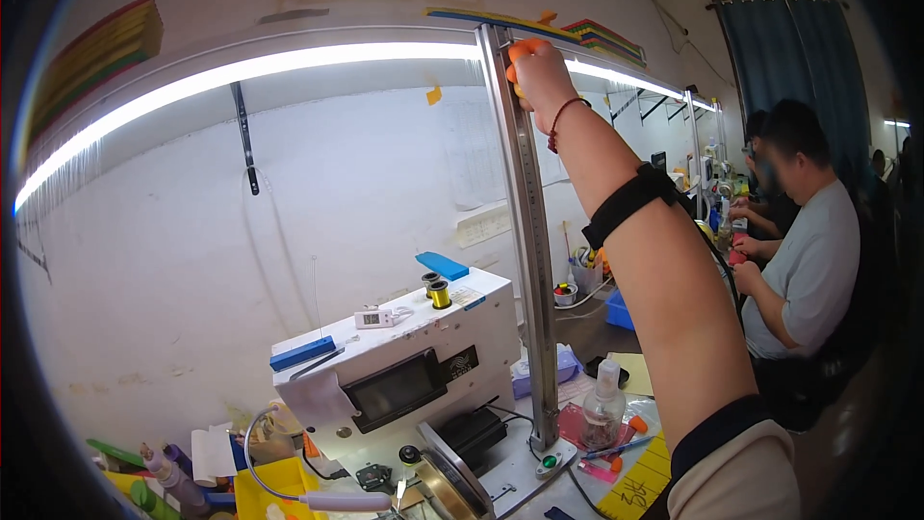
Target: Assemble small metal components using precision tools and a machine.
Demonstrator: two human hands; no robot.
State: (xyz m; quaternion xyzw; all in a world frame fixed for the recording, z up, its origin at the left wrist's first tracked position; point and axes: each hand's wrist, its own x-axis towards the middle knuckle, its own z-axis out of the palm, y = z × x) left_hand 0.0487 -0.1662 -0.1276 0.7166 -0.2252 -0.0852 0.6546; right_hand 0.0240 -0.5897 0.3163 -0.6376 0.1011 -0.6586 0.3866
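Note:
My right hand (541, 77) is raised high at the upper end of an upright metal post (529, 231). Its fingers are curled in against the post's right edge, with orange and yellow covers on the fingertips. Whether something small is also between them is hidden. A dark beaded bracelet (555, 127) circles the wrist, and a black strap (630, 204) wraps the forearm. Directly above the hand runs a long lit tube lamp (289, 60) under a shelf. My left hand is out of the picture.
Below stands a white bench machine (404, 327) with a dark screen, wire spools (440, 295) and a round metal wheel (448, 481). A clear pump bottle (603, 404) and yellow ruled mat (635, 486) lie right. A yellow bin (274, 491) is left. A co-worker (808, 221) sits at right.

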